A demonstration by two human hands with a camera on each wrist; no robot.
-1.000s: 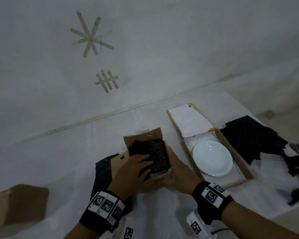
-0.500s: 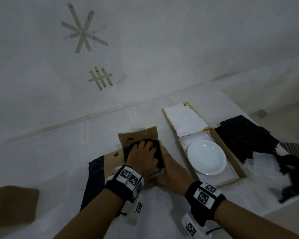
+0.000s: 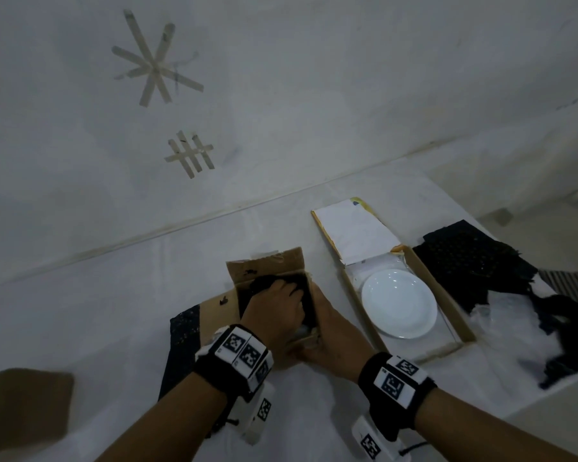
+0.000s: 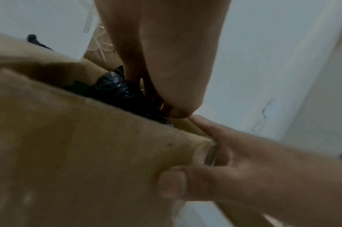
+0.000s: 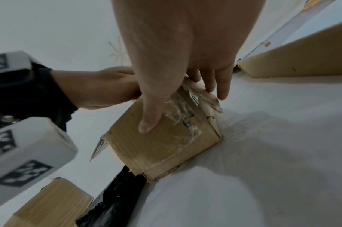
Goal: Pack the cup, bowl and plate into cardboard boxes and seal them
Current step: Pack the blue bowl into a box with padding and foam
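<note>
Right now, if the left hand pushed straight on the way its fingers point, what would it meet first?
The left hand points down into the small cardboard box. It would first meet the black wrapping there; its fingers look already against it, though what lies underneath is hidden.

The counter (image 3: 107, 315) is covered with a white, slightly wrinkled sheet and it meets a pale wall at the far edge. In the middle a small cardboard box (image 3: 271, 271) stands on it with its flaps open. Just to the left of this box a dark perforated sheet (image 3: 181, 345) lies flat, partly under a flap. To the right is a flat, shallow box (image 3: 461, 325) with its white lid folded back. Further right, near the counter's corner, black perforated wrapping (image 3: 474, 261) lies with some clear plastic film (image 3: 508, 315). At the near left edge another brown cardboard piece (image 3: 24, 408) rests.
</note>
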